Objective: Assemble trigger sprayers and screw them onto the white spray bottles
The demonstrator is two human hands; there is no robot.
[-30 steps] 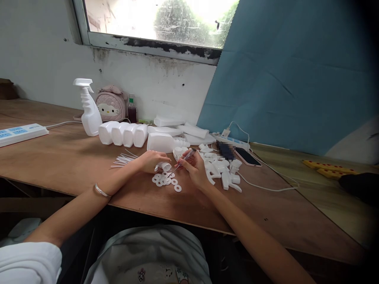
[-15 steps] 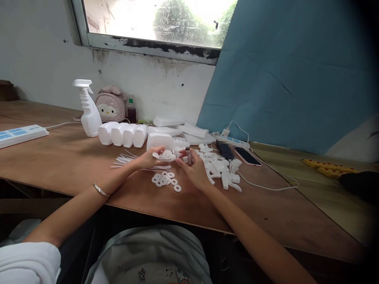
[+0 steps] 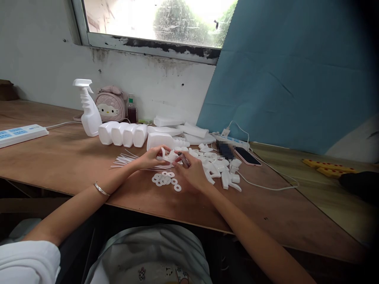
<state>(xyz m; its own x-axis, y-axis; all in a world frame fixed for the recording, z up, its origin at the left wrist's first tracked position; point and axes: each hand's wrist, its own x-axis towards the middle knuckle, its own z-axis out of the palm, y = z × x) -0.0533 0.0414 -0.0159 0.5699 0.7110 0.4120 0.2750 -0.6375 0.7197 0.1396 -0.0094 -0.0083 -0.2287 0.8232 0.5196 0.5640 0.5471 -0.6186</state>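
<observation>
Over the middle of the table, my left hand [image 3: 153,157] is closed round a white spray trigger head [image 3: 170,156]. My right hand [image 3: 194,170] comes in from the other side with its fingertips against the head. Between the right fingers sits a short cylinder [image 3: 184,159] with a dark end, slanting; its exact kind is unclear. Just below the hands lie several white ring washers [image 3: 162,180]. Thin white tubes [image 3: 124,159] are spread under and beside my left wrist. Loose trigger heads [image 3: 226,173] are heaped right of my right hand.
White bottles [image 3: 118,134] lie in a row behind my hands, more [image 3: 189,130] stacked by the wall. An assembled spray bottle [image 3: 90,114] stands left, near a pink bag [image 3: 110,105] and a small dark bottle [image 3: 132,111]. A phone [image 3: 248,156], cables and power strips [image 3: 22,134] lie around.
My left hand has turned the trigger head, so its round opening no longer faces up. My right hand has shifted left to it, and the cylinder has tipped from upright to slanting.
</observation>
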